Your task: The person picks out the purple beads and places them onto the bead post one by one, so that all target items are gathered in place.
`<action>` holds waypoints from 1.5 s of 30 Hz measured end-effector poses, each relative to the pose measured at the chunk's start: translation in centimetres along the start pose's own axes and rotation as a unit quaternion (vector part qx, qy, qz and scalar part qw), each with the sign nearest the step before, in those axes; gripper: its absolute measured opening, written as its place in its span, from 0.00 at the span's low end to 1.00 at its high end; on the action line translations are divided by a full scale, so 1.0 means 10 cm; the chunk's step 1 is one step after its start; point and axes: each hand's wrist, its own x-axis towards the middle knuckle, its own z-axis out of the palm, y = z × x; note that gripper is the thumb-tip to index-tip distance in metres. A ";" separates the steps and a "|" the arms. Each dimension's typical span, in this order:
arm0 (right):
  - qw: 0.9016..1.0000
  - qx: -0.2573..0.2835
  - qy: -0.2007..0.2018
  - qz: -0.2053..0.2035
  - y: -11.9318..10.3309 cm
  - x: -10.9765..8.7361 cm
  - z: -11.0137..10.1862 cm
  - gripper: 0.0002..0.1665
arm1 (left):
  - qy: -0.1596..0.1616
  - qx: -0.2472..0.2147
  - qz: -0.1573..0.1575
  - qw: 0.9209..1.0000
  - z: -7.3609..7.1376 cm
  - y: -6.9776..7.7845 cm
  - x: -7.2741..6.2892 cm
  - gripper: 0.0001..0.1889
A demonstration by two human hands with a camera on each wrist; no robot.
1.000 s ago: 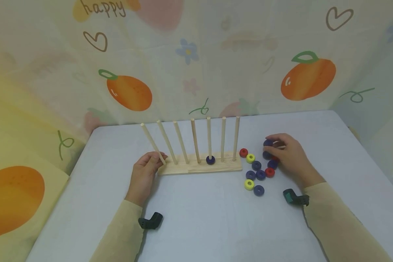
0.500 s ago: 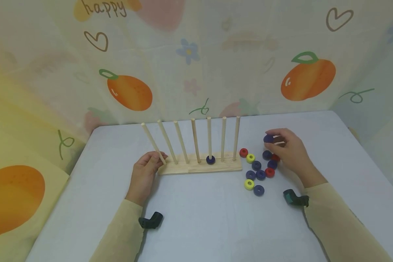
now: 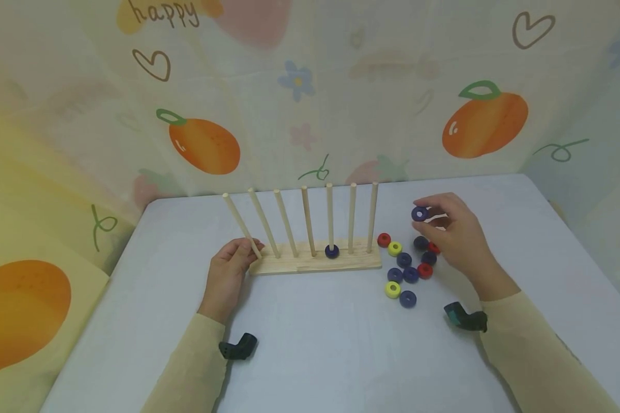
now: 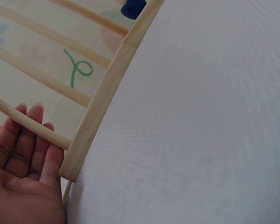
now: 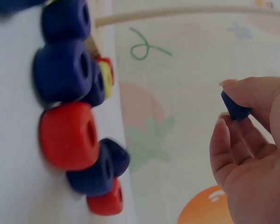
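A wooden peg rack (image 3: 284, 267) with seven pegs (image 3: 308, 221) is placed on a white-covered table (image 3: 299, 344). At the rack's left end, the leftmost peg (image 3: 240, 221) is gripped near its foot by the left hand (image 3: 224, 281), and the fingers are laid behind it (all four are shown past the peg in the left wrist view). A dark blue bead (image 3: 332, 251) is threaded on the rack's fifth peg from the left and is seated at its base. To the right of the rack, another blue bead (image 3: 420, 214) is pinched between the thumb and fingertips of the right hand (image 3: 458, 241); it is held clear of the table, its hole turned toward the head camera. Eleven loose beads (image 3: 410, 275) are scattered to the right of the rack: six blue, three red and two yellow. Just beside the rack's right end, a red bead (image 3: 384, 240) is seen. Behind the rack, a fruit-printed backdrop (image 3: 382, 132) is hung.
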 end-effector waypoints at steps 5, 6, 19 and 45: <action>0.999 0.006 0.020 -0.045 -0.11 -0.01 -0.01 0.24 | -0.001 -0.002 0.001 1.000 -0.01 -0.02 0.01 0.26; 0.998 0.009 0.024 -0.054 -0.13 -0.01 -0.01 0.24 | 0.000 -0.001 0.001 1.000 -0.01 -0.02 0.01 0.26; 0.986 0.047 0.030 -0.156 -0.51 -0.08 -0.01 0.25 | -0.001 -0.005 0.001 1.000 -0.01 0.00 0.00 0.25; 0.958 0.067 0.009 -0.279 -0.99 0.02 0.11 0.25 | -0.003 -0.008 0.000 1.000 -0.01 -0.01 0.00 0.27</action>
